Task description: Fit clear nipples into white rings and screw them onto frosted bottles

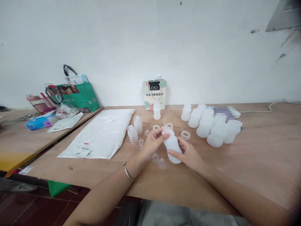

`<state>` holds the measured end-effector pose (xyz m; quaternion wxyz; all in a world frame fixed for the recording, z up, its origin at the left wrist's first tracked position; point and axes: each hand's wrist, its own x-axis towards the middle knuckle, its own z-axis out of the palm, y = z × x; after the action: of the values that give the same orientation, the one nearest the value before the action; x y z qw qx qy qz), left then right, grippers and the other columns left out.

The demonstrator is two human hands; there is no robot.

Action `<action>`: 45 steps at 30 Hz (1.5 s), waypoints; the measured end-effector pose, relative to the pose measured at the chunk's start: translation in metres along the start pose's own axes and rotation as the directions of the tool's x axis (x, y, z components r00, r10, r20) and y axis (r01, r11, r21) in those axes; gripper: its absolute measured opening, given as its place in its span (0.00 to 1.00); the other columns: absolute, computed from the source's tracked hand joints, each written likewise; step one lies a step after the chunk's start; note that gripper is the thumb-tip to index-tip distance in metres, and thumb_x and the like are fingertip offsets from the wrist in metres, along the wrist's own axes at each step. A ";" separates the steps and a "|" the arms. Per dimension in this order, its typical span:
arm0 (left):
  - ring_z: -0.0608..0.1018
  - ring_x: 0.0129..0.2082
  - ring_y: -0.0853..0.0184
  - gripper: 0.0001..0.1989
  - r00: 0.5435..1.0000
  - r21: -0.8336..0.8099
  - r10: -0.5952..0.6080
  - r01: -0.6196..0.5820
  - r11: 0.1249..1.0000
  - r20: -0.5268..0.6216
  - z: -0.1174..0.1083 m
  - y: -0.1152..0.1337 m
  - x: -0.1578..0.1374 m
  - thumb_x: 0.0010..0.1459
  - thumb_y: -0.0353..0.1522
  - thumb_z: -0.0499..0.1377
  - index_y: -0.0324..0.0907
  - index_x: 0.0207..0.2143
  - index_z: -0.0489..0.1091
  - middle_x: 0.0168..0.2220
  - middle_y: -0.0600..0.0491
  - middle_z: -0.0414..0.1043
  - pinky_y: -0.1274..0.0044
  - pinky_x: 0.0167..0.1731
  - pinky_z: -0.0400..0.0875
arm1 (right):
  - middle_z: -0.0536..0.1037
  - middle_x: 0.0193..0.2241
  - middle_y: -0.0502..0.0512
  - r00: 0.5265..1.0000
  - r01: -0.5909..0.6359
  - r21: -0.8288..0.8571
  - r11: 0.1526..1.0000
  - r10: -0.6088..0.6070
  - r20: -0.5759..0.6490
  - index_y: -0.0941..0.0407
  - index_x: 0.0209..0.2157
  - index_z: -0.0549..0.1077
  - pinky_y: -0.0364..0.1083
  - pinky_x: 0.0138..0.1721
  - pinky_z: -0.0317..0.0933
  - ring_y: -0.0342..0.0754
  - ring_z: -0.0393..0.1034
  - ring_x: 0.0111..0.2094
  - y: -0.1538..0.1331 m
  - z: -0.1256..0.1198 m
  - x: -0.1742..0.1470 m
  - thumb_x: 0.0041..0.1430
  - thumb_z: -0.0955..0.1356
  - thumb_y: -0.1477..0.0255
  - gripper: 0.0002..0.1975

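Note:
A frosted white baby bottle (173, 147) is tilted over the table, its mouth leaning up and left. My right hand (188, 153) wraps round its lower body from the right. At the mouth, the closed fingers of my left hand (152, 141) grip a clear nipple (165, 126), whose tip points up; whether it is fully seated is hidden. Loose nipples (162, 162) lie just below and left of the bottle. Translucent collar rings (185, 135) rest behind my hands. Two clear domed caps (138, 125) with rings stand left of my left hand.
Several frosted bottles (205, 125) stand at the right. Behind, another bottle (156, 113) stands before a printed box (147, 89). A white plastic mailer (103, 131) covers the table's left part. A green bag (86, 97) sits on the neighbouring table. A white cable (261, 111) runs back right.

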<state>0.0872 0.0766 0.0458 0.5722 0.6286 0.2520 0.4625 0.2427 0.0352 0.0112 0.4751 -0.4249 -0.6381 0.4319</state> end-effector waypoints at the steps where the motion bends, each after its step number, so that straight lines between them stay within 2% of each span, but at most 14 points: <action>1: 0.72 0.36 0.67 0.14 1.000 -0.006 0.004 -0.004 1.000 0.005 -0.001 -0.001 0.000 0.51 0.38 0.59 0.39 0.38 0.72 0.35 0.50 0.72 0.75 0.38 0.63 | 0.73 0.41 0.54 1.000 -0.005 0.018 1.000 0.005 0.020 0.54 0.47 0.65 0.48 0.41 0.63 0.49 0.68 0.42 -0.001 0.000 0.000 0.47 0.70 0.64 0.24; 9: 0.72 0.37 0.63 0.13 0.997 -0.034 0.000 0.003 0.999 0.078 -0.002 0.003 -0.005 0.54 0.38 0.57 0.41 0.37 0.73 0.33 0.51 0.72 0.72 0.42 0.63 | 0.74 0.31 0.51 0.986 -0.092 0.106 0.990 0.075 0.152 0.55 0.38 0.71 0.43 0.30 0.62 0.47 0.68 0.32 -0.009 -0.009 -0.004 0.49 0.68 0.63 0.15; 14: 0.72 0.39 0.62 0.18 0.993 -0.043 -0.006 0.011 0.999 0.118 -0.001 0.002 -0.006 0.53 0.40 0.57 0.39 0.42 0.72 0.36 0.49 0.72 0.72 0.40 0.65 | 0.73 0.28 0.51 0.977 -0.117 0.102 0.988 0.096 0.190 0.57 0.35 0.70 0.43 0.27 0.61 0.45 0.67 0.28 -0.007 -0.010 -0.004 0.47 0.69 0.60 0.16; 19: 0.71 0.45 0.60 0.17 0.977 0.206 0.062 -0.105 0.973 0.203 -0.010 0.024 -0.005 0.54 0.40 0.55 0.43 0.44 0.71 0.44 0.47 0.71 0.69 0.47 0.63 | 0.74 0.32 0.53 0.989 -0.070 0.107 0.992 0.055 0.139 0.56 0.38 0.69 0.44 0.32 0.63 0.46 0.69 0.32 -0.008 -0.005 -0.004 0.46 0.69 0.61 0.19; 21: 0.69 0.49 0.59 0.16 0.964 0.434 0.172 -0.246 0.867 0.202 -0.025 0.038 -0.003 0.52 0.39 0.58 0.46 0.43 0.71 0.48 0.49 0.68 0.67 0.50 0.60 | 0.74 0.37 0.54 0.992 -0.044 0.135 0.990 0.027 0.122 0.56 0.42 0.68 0.45 0.35 0.64 0.47 0.69 0.35 -0.008 -0.003 -0.004 0.47 0.69 0.61 0.21; 23: 0.67 0.51 0.58 0.17 0.937 0.683 0.336 -0.306 0.664 0.093 -0.046 0.051 -0.002 0.50 0.39 0.59 0.46 0.43 0.71 0.49 0.49 0.67 0.66 0.53 0.57 | 0.74 0.40 0.55 0.995 -0.022 0.129 0.991 0.010 0.095 0.55 0.44 0.67 0.46 0.37 0.65 0.48 0.69 0.39 -0.008 -0.002 -0.004 0.48 0.69 0.62 0.22; 26: 0.68 0.49 0.58 0.17 0.864 0.931 0.489 -0.070 0.359 -0.124 -0.080 0.059 -0.002 0.52 0.42 0.56 0.44 0.43 0.70 0.46 0.46 0.68 0.65 0.51 0.58 | 0.74 0.40 0.55 0.999 -0.009 0.082 0.997 0.006 0.034 0.55 0.44 0.67 0.47 0.39 0.65 0.50 0.68 0.41 -0.006 -0.004 -0.002 0.48 0.69 0.62 0.21; 29: 0.70 0.44 0.56 0.20 0.899 0.975 0.380 0.177 0.137 -0.217 -0.104 0.058 -0.005 0.51 0.46 0.55 0.42 0.41 0.70 0.42 0.45 0.69 0.65 0.45 0.62 | 0.73 0.41 0.55 1.000 -0.006 0.072 0.997 0.005 0.015 0.55 0.45 0.67 0.48 0.40 0.65 0.50 0.68 0.42 -0.004 -0.006 0.000 0.50 0.68 0.62 0.21; 32: 0.72 0.39 0.57 0.23 0.955 0.973 0.186 0.223 0.055 -0.230 -0.113 0.054 -0.010 0.48 0.49 0.55 0.42 0.40 0.69 0.39 0.46 0.71 0.69 0.39 0.64 | 0.73 0.43 0.55 1.000 -0.008 0.071 0.997 0.007 0.018 0.55 0.46 0.66 0.48 0.41 0.64 0.50 0.68 0.43 -0.003 -0.007 0.002 0.50 0.68 0.62 0.22; 35: 0.73 0.36 0.59 0.18 0.971 0.972 0.050 0.230 0.038 -0.232 -0.118 0.052 -0.013 0.48 0.44 0.57 0.43 0.38 0.69 0.37 0.48 0.72 0.71 0.35 0.64 | 0.73 0.42 0.55 1.000 -0.021 0.075 0.997 0.020 0.015 0.55 0.45 0.66 0.47 0.39 0.65 0.50 0.68 0.42 0.000 -0.005 0.002 0.49 0.68 0.62 0.21; 38: 0.73 0.40 0.58 0.14 0.964 0.970 0.122 0.228 0.079 -0.236 -0.121 0.055 -0.013 0.49 0.38 0.57 0.44 0.40 0.67 0.40 0.48 0.72 0.70 0.38 0.64 | 0.73 0.42 0.54 0.999 -0.023 0.094 0.995 0.020 0.032 0.55 0.46 0.66 0.47 0.39 0.65 0.50 0.69 0.42 0.003 -0.004 0.002 0.49 0.68 0.62 0.22; 42: 0.71 0.42 0.61 0.20 0.839 0.911 0.466 0.081 0.404 -0.281 -0.107 0.063 -0.008 0.51 0.39 0.57 0.45 0.47 0.62 0.43 0.49 0.70 0.69 0.42 0.63 | 0.73 0.42 0.55 0.999 -0.001 0.084 0.996 -0.001 0.033 0.55 0.47 0.65 0.48 0.41 0.64 0.50 0.68 0.43 0.004 -0.003 0.002 0.50 0.68 0.63 0.23; 44: 0.71 0.42 0.64 0.24 0.780 0.798 0.544 -0.097 0.595 -0.311 -0.088 0.061 -0.005 0.53 0.39 0.56 0.46 0.51 0.56 0.42 0.49 0.69 0.71 0.41 0.63 | 0.73 0.43 0.55 1.000 0.007 0.067 0.998 -0.008 0.026 0.55 0.48 0.64 0.48 0.42 0.64 0.51 0.68 0.44 0.004 -0.001 0.001 0.50 0.68 0.64 0.23; 45: 0.71 0.41 0.65 0.24 0.784 0.719 0.543 -0.188 0.669 -0.300 -0.077 0.058 -0.003 0.54 0.38 0.56 0.46 0.52 0.54 0.42 0.50 0.69 0.72 0.41 0.64 | 0.73 0.43 0.55 1.000 0.008 0.059 0.998 -0.009 0.027 0.55 0.49 0.64 0.48 0.42 0.64 0.51 0.68 0.43 0.004 -0.001 0.000 0.50 0.68 0.64 0.24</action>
<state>0.0066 0.0983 0.0941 0.1218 0.6865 0.3973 0.5966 0.2439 0.0368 0.0079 0.4804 -0.4022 -0.6335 0.4541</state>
